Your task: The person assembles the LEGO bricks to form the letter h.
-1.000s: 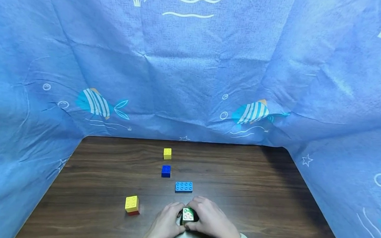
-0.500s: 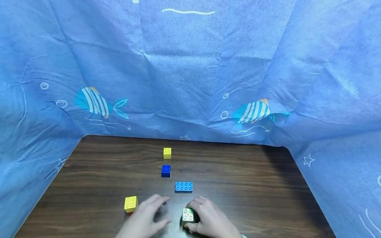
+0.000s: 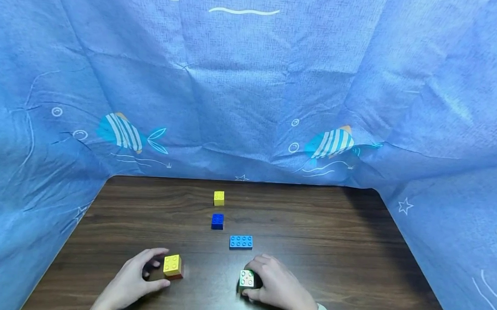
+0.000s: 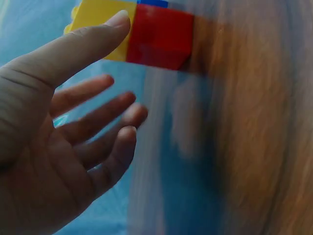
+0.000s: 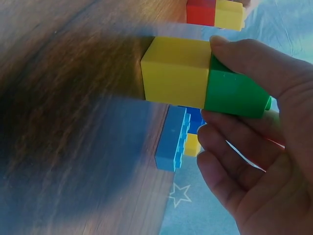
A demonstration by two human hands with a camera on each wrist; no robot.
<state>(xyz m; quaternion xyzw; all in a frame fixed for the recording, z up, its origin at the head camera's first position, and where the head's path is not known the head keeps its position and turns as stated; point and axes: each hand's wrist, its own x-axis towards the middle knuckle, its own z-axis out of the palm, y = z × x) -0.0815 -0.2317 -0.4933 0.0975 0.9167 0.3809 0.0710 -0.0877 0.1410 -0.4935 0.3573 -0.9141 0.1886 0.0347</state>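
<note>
Bricks are spread over a dark wooden surface [image 3: 331, 251] enclosed by blue fish-print cloth [image 3: 251, 90]. A green-on-yellow stack [image 3: 246, 280] at the near centre is gripped by the right hand [image 3: 274, 285], thumb and fingers curled round its green brick. The left hand [image 3: 136, 279] is held open beside a yellow-on-red stack [image 3: 172, 266] at the near left, fingers spread and loosely bent, the thumb tip lying against the yellow brick. A light blue flat brick [image 3: 241, 242] is seen beyond the hands, then a dark blue brick [image 3: 217, 221] and a small yellow brick [image 3: 219, 198] farther back.
</note>
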